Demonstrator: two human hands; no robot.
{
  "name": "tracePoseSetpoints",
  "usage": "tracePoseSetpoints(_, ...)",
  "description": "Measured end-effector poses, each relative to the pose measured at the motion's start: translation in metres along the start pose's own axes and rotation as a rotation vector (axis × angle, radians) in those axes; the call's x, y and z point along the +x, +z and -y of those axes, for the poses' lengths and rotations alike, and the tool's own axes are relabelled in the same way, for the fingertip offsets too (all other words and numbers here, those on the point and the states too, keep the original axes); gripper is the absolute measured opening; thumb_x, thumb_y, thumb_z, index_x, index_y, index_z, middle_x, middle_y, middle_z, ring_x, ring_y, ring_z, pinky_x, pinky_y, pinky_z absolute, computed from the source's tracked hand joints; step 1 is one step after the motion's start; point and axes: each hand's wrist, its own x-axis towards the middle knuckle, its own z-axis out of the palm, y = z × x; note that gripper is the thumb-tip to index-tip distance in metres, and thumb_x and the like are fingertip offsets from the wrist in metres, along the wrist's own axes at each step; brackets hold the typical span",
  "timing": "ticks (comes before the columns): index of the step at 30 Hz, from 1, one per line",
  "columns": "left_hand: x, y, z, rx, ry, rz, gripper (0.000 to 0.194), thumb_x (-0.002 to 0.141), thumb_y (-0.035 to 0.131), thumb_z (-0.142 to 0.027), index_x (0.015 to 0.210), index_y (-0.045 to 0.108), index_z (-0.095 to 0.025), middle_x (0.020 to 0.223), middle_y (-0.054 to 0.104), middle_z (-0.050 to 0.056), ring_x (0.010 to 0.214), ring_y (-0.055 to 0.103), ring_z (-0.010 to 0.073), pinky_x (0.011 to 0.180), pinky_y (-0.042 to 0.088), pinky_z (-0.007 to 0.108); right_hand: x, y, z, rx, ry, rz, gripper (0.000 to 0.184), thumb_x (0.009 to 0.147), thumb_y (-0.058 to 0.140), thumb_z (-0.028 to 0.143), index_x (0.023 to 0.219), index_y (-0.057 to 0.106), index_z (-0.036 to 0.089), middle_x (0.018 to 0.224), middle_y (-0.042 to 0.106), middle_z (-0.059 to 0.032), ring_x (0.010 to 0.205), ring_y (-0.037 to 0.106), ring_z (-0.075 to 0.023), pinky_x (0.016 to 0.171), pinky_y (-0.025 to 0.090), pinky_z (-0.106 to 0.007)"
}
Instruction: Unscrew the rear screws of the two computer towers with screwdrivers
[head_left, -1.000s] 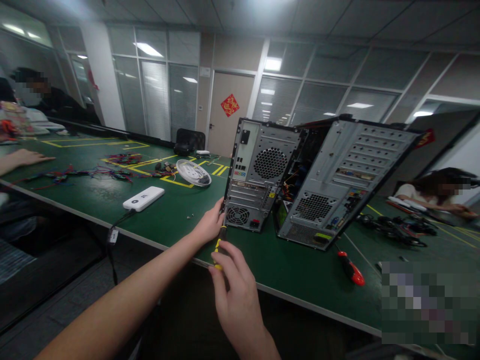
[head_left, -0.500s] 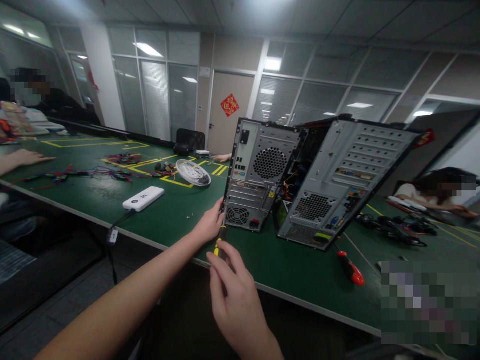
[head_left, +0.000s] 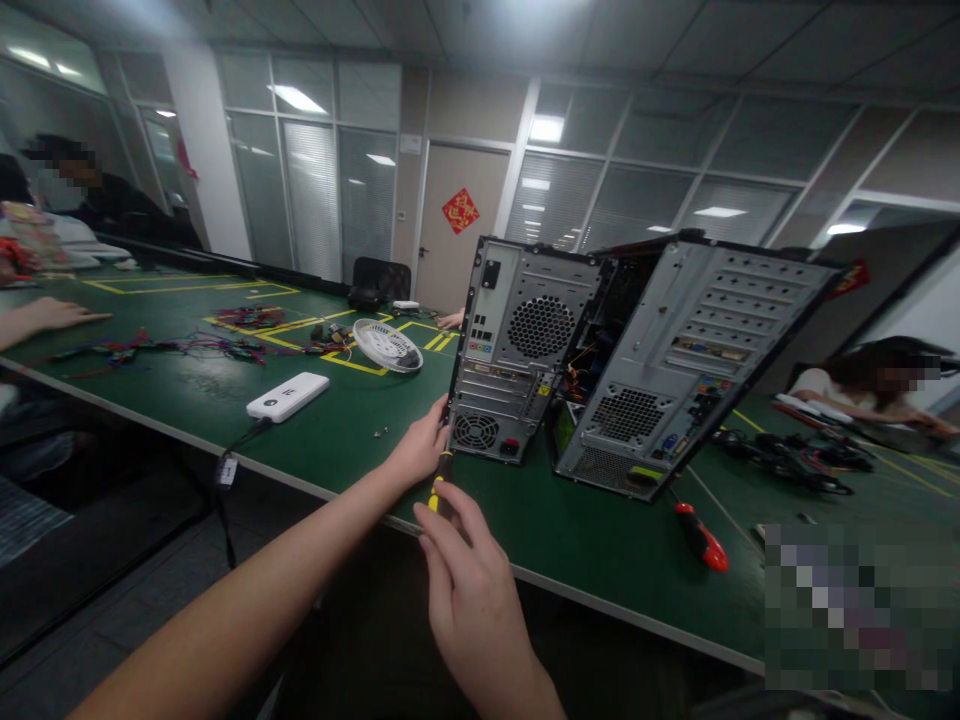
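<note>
A grey computer case stands upright on the green table, its rear panel facing me. My left hand rests against the lower left corner of the case, fingers near the screwdriver's tip. My right hand grips the yellow and black screwdriver, which points up at that lower corner. A second open case leans beside the first, to its right.
A red-handled screwdriver lies on the table right of the cases. A white box with a cable, a round white fan part and coloured wires lie to the left. Other people sit at far left and far right.
My right hand has turned slightly on the screwdriver handle, covering more of it. The left hand and the cases have stayed in place.
</note>
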Motion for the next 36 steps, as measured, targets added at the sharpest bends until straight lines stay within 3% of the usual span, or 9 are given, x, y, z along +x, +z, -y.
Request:
tracePoseSetpoints(16,-0.0006,0.0001,-0.0011,-0.002,0.027,-0.018,0.061,0.098,0.046,-0.027,0.156,0.034,-0.016,0.124,0.071,0.017,0.102,0.071,0.0246,0.098,0.052,0.043,0.0013,0.0012,-0.0016,-0.085,-0.011,-0.059,0.033,0.098,0.053,0.012,0.126,0.069,0.022,0.138,0.063,-0.0143,0.116,0.066,-0.0272,0.096,0.058,-0.046)
tracePoseSetpoints(30,-0.001,-0.0018,-0.0038,-0.001,0.018,-0.002,0.061,0.098,0.045,-0.026,0.156,0.033,-0.015,0.127,0.07,0.018,0.106,0.07,0.0249,0.1,0.052,0.043,-0.001,0.0028,-0.0021,-0.009,0.039,-0.062,0.032,0.1,0.052,0.013,0.126,0.067,0.022,0.139,0.059,-0.0137,0.117,0.064,-0.0244,0.1,0.056,-0.042)
tracePoseSetpoints(36,-0.0012,-0.0014,-0.0037,-0.01,0.004,-0.004,0.061,0.097,0.047,-0.026,0.156,0.034,-0.017,0.119,0.072,0.015,0.099,0.071,0.0233,0.097,0.053,0.042,-0.0005,0.0032,-0.0015,-0.009,0.049,-0.068,0.032,0.097,0.055,0.011,0.124,0.069,0.023,0.136,0.061,-0.0135,0.117,0.065,-0.0248,0.099,0.057,-0.043)
